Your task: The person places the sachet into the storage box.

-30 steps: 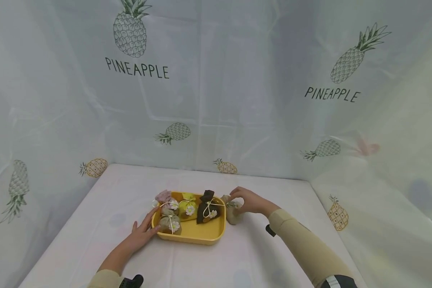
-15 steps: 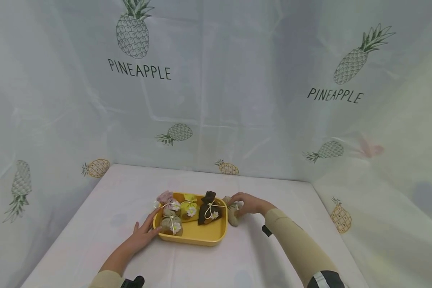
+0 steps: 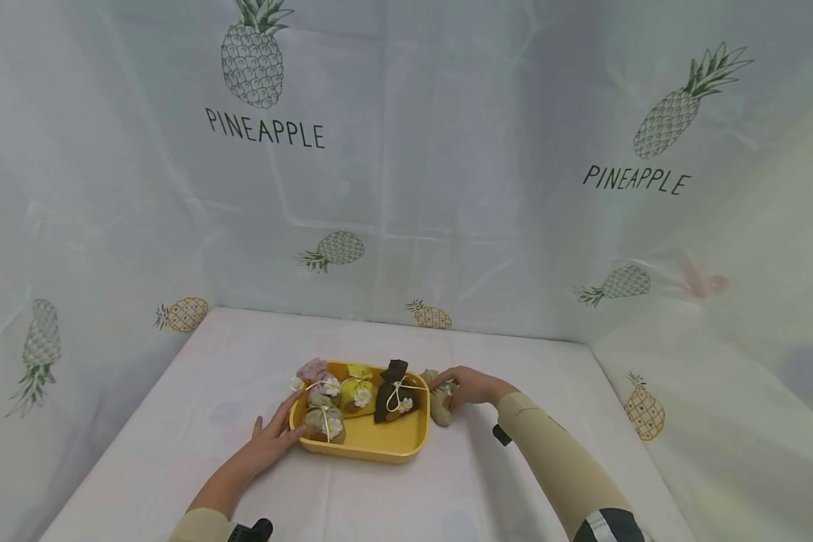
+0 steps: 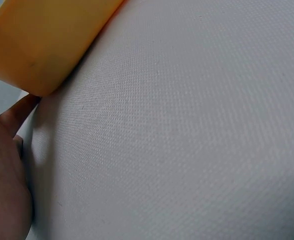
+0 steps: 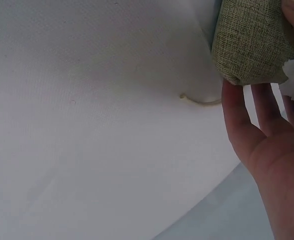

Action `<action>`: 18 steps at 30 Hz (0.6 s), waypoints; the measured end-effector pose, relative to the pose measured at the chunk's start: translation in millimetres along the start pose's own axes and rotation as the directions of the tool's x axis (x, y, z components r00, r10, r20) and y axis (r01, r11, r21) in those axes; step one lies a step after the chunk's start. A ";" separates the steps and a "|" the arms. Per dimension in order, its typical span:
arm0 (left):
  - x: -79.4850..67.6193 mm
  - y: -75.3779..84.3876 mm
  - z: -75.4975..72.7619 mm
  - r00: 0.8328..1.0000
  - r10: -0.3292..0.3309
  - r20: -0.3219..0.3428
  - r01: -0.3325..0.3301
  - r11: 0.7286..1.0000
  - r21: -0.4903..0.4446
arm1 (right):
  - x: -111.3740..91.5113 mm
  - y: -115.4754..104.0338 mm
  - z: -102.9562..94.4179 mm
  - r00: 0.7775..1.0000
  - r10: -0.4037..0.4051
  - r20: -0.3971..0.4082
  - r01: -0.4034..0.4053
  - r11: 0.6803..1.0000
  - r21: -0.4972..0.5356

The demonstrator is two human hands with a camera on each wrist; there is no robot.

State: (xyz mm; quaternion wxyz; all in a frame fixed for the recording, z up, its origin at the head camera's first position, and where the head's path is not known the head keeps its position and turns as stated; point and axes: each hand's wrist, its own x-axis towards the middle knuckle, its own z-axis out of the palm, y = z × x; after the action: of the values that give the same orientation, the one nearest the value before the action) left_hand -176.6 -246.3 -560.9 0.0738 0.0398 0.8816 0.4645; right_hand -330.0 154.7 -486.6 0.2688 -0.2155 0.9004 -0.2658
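Note:
My left hand [image 3: 267, 446] rests against the left side of a yellow tray [image 3: 359, 455], fingers reaching along its wall and thumb near the front left corner. In the left wrist view, fingertips touch the tray's [image 4: 42, 45] lower edge. Right of the tray, my right hand [image 3: 476, 386] holds a grey-green burlap pouch [image 3: 439, 414]. The right wrist view shows fingers under the pouch [image 5: 249, 40] and the thumb on its other side, with a white flower beside it. Inside the tray lie a pink pouch [image 3: 314, 370], a yellow pouch [image 3: 354, 411], a dark brown pouch [image 3: 384, 405] and a grey-green pouch [image 3: 315, 426].
A white cloth [image 3: 393, 504] covers the table. Pineapple-printed curtains [image 3: 447, 188] stand behind the table and along both sides. A thin cord end [image 5: 199, 102] pokes out by the held pouch in the right wrist view.
My right hand has lowered slightly, and its index finger has straightened toward the pouch's upper end. The left hand stays at the tray. The whole head view has shifted a little.

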 end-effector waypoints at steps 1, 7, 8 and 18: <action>-0.2 0.1 -0.1 1.000 0.002 0.000 -0.002 1.000 -0.001 | 0.2 0.9 0.6 1.000 -0.002 -0.005 0.002 1.000 0.003; -1.1 -0.5 1.2 0.999 0.036 -0.018 -0.036 0.999 0.015 | -2.4 8.3 4.6 0.999 -0.004 -0.036 0.005 0.999 0.041; -1.2 -0.6 1.1 0.999 0.041 -0.022 -0.041 0.999 0.019 | -3.3 9.7 5.5 0.999 -0.003 -0.043 0.005 0.999 0.050; -0.5 1.7 1.7 0.998 0.050 -0.032 -0.049 0.999 0.011 | -14.0 23.8 12.5 0.989 -0.076 -0.126 0.089 0.991 0.104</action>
State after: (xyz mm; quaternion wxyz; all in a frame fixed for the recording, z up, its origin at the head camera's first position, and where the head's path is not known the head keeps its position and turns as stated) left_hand -175.9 -244.0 -560.4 0.0479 0.0545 0.8839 0.4621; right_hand -317.8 175.9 -504.5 0.2137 -0.2211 0.8895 -0.3381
